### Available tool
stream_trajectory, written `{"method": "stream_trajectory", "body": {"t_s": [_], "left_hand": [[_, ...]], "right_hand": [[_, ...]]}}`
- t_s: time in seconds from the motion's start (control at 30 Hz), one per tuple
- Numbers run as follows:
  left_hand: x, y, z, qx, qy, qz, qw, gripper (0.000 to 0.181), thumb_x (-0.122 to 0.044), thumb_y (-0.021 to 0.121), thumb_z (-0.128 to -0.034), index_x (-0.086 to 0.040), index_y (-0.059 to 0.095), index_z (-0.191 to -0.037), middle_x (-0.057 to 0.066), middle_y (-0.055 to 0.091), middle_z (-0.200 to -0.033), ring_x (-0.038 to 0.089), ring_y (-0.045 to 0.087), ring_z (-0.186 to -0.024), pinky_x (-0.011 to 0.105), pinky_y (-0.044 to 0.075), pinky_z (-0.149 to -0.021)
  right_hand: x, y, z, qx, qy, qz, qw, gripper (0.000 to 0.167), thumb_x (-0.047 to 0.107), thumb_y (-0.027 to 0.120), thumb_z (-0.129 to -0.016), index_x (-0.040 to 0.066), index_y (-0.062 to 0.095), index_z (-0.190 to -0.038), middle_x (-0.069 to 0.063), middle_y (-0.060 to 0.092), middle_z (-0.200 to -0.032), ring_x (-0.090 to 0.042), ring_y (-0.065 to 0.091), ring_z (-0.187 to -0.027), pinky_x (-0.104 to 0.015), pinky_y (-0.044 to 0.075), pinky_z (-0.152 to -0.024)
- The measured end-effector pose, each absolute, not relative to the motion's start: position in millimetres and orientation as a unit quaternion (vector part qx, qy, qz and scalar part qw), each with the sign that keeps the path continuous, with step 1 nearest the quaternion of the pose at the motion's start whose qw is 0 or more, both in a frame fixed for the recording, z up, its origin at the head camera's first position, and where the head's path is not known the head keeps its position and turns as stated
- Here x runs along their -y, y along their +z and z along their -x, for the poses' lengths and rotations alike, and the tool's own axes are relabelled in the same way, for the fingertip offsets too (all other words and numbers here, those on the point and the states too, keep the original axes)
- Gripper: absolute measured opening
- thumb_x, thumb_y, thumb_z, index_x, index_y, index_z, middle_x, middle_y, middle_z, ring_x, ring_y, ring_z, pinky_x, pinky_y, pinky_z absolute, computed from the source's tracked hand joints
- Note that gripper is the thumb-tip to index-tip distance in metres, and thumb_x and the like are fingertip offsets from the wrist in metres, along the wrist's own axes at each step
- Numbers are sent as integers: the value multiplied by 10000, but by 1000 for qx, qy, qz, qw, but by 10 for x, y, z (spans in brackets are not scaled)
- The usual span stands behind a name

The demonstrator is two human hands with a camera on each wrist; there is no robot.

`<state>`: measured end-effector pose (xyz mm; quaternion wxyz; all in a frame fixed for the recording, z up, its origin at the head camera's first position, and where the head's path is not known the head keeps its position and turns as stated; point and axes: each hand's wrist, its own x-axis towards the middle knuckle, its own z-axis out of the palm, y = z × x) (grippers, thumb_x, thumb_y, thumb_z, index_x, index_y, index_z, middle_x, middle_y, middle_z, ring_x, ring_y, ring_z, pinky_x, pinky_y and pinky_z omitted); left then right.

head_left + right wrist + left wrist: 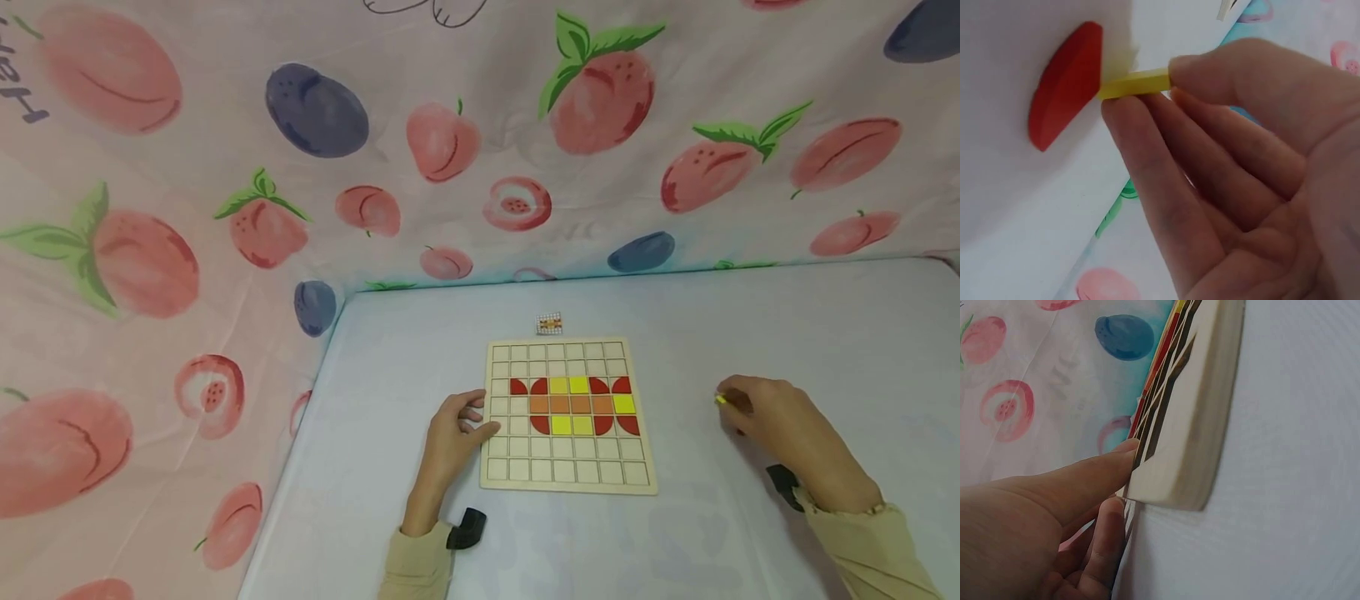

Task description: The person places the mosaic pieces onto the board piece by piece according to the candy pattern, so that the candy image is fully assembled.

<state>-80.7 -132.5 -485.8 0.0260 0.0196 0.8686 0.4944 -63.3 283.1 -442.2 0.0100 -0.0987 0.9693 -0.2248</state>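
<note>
A pale wooden grid board [566, 458] lies on the white table, with several red rounded, yellow square and orange square tiles across its middle rows. My left hand [453, 433] grips the board's left edge; in the left wrist view the thumb [1085, 481] lies against the board's rim and the other fingers are curled beside it. Well to the right of the board, my right hand [772, 417] pinches a small yellow tile [1138, 83] between thumb and fingertips. A red quarter-round tile [1069, 87] is beside the yellow one in the right wrist view; the hand hides it in the head view.
Behind the board lies a small card [549, 324] printed with a coloured grid pattern. Fruit-print cloth [480, 92] hangs at the back and left of the white table [397, 350]. A black wrist mount [467, 529] shows by the left sleeve.
</note>
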Motion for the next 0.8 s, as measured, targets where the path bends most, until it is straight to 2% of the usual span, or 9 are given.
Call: {"method": "stream_trajectory", "body": {"t_s": [0.13,0.23,0.33,0.43,0.53,0.8], "left_hand": [[1329,-4857,805,-870,493,-20,25,519,-109,812,-822,-47,617,-1299,76,626,-1123,179,577,-946,205,496,-744],[1327,-4857,805,-870,492,-19,26,522,-108,813,-821,-48,616,-1301,74,626,-1125,180,579,-949,206,495,-743],[1322,-4853,805,-871,491,-17,27,520,-107,812,-822,-51,617,-1301,71,627,-1126,178,580,-950,206,495,-745],[1319,-4849,806,-871,491,-16,28,519,-107,811,-824,-52,616,-1301,75,627,-1127,179,580,-950,207,495,-746],[1322,-4852,809,-871,491,-16,27,517,-107,811,-824,-52,617,-1300,74,626,-1126,178,579,-950,205,493,-745],[1322,-4871,818,-871,491,-16,26,514,-96,812,-819,-55,623,-1295,71,632,-1122,171,582,-940,198,499,-741]], "right_hand": [[-2807,-4389,631,-968,-234,91,19,179,-16,680,-871,-104,678,-1027,-141,707,-816,-162,604,-630,-275,477,-529],[-2762,-4382,630,-967,-237,86,20,162,-34,640,-894,-107,681,-1033,-136,702,-817,-111,529,-593,-239,429,-505],[-2695,-4396,640,-969,-232,88,9,135,-52,652,-880,-93,698,-1001,-166,713,-855,-162,575,-642,-290,477,-552],[-2621,-4401,657,-970,-226,90,2,136,-76,685,-846,-87,707,-980,-199,720,-901,-244,640,-733,-395,546,-636],[-2535,-4396,682,-970,-225,94,2,155,-94,696,-830,-93,705,-984,-218,718,-932,-315,671,-809,-477,566,-723],[-2278,-4327,777,-966,-230,117,6,158,-95,696,-838,-88,708,-995,-220,718,-978,-357,679,-890,-501,563,-798]]}}
